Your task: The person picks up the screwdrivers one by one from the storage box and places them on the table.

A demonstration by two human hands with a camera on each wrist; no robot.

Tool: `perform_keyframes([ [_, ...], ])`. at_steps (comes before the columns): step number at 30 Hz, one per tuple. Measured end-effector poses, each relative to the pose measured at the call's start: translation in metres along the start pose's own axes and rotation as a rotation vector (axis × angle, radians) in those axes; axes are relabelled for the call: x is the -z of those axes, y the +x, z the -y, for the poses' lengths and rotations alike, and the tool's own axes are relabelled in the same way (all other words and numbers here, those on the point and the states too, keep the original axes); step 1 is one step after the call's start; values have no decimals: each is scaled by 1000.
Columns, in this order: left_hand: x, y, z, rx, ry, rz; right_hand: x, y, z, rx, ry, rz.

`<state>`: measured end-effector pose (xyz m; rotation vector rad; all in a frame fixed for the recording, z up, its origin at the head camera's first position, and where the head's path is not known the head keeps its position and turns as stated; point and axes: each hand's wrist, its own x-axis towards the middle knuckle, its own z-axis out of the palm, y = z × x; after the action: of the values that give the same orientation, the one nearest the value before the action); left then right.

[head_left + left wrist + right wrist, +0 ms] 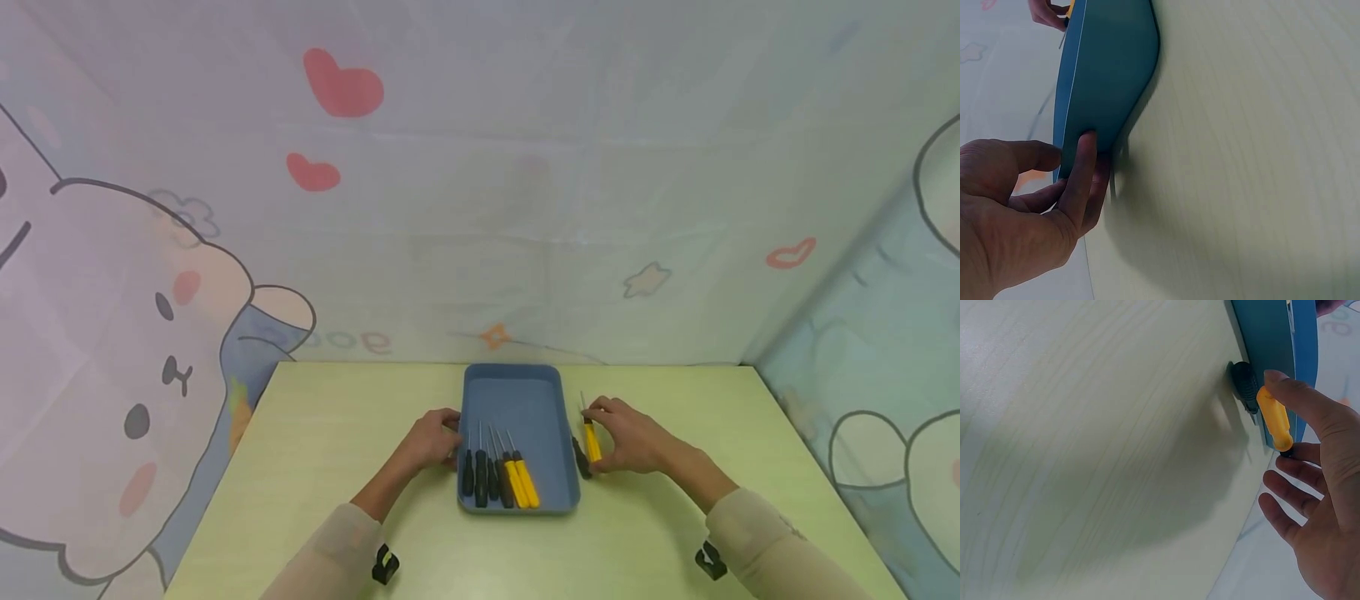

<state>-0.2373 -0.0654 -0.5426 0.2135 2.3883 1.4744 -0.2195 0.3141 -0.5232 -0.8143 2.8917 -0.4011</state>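
A blue-grey rectangular tray (517, 398) lies on the table, with several screwdrivers (481, 479) side by side in its near left part, some black-handled, some with yellow on the handle. My left hand (431, 439) holds the tray's left side; in the left wrist view its fingers (1085, 162) press the outer wall near the rim. Right of the tray, my right hand (628, 437) pinches a yellow-handled screwdriver (1274, 419) between thumb and finger, its shaft pointing away from me. Beside it, a black-handled screwdriver (1245, 386) lies on the table along the tray's right wall.
The pale wood-grain table (337, 433) extends to both sides of the tray. Behind it hangs a printed curtain (465, 208) with hearts and cartoon animals. Black straps (386, 565) show at both wrists.
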Motion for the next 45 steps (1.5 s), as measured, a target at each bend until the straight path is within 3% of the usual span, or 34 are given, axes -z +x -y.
perform_keyframes([
  [25, 1, 0, 0, -10, 20, 2, -22, -5, -13, -14, 18, 7],
  [32, 1, 0, 2, 2, -38, 11, -23, -5, -12, -1, 23, 9],
  [45, 1, -1, 2, -19, -6, 3, -24, -5, -12, -1, 19, 6],
])
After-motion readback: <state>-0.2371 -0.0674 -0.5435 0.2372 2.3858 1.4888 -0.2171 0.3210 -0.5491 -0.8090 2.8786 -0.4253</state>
